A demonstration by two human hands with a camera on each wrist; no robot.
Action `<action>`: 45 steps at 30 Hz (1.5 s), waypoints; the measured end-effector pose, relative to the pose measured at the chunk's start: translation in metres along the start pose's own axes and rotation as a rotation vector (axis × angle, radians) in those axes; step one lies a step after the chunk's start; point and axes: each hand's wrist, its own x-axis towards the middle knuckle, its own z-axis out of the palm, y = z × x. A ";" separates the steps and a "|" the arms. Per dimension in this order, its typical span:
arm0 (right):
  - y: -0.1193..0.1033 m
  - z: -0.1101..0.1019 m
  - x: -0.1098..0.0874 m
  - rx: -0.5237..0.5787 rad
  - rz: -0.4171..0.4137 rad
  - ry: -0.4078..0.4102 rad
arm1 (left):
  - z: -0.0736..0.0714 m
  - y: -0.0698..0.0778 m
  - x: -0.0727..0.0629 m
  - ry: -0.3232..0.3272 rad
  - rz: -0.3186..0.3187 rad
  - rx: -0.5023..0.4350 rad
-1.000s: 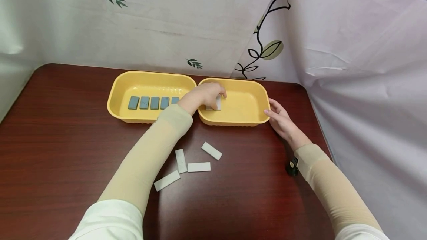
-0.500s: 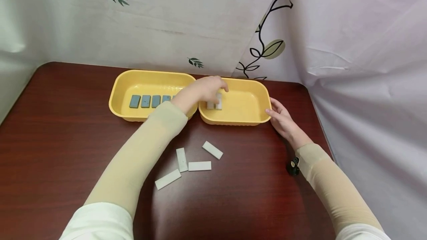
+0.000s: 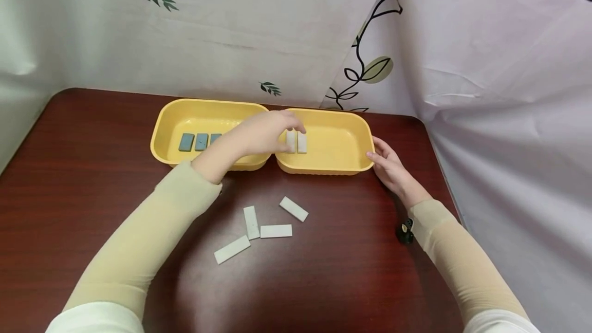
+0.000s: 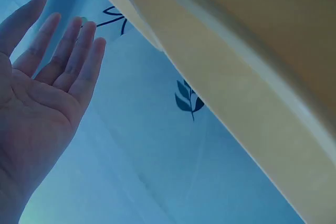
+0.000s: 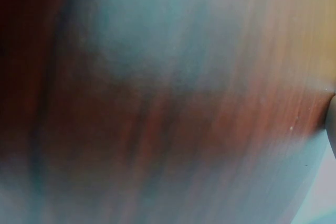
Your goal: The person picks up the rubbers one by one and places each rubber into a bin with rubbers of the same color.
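My left hand (image 3: 264,135) hovers over the left end of the right yellow tray (image 3: 339,171), its fingers spread with nothing between them. In the left wrist view that hand's fingers are extended beside a tray's wall. Two white rectangular tiles (image 3: 302,143) stand side by side in this tray, next to my left fingertips. My right hand (image 3: 390,166) grips the tray's right end, the thumb at the rim and the fingers along the outer wall. On the table lie several loose white tiles (image 3: 276,231). The right wrist view is mostly blurred tabletop.
The left yellow tray (image 3: 171,114) adjoins the right one and holds a row of grey tiles (image 3: 201,142), partly hidden by my left hand and wrist. Patterned cloth (image 3: 222,30) hangs behind the dark wooden table (image 3: 69,209). A small black object (image 3: 405,232) sits by my right wrist.
My left hand has let go of a white tile in the right tray and drawn back leftward, uncovering two tiles there. The right hand stays on the tray's end.
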 end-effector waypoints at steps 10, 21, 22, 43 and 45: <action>0.000 0.001 0.000 -0.008 0.006 0.009 | 0.011 0.007 -0.045 0.030 0.099 -0.005; 0.001 0.000 0.000 -0.006 0.002 0.017 | 0.037 0.007 -0.088 0.064 0.111 0.014; 0.001 0.000 0.000 -0.005 0.004 0.017 | 0.039 0.007 -0.093 0.067 0.117 0.020; 0.000 0.000 0.001 -0.020 0.020 0.020 | 0.090 -0.015 -0.175 0.094 0.028 -0.031; -0.001 0.000 0.000 -0.023 0.016 0.020 | 0.093 -0.015 -0.180 0.084 0.025 -0.034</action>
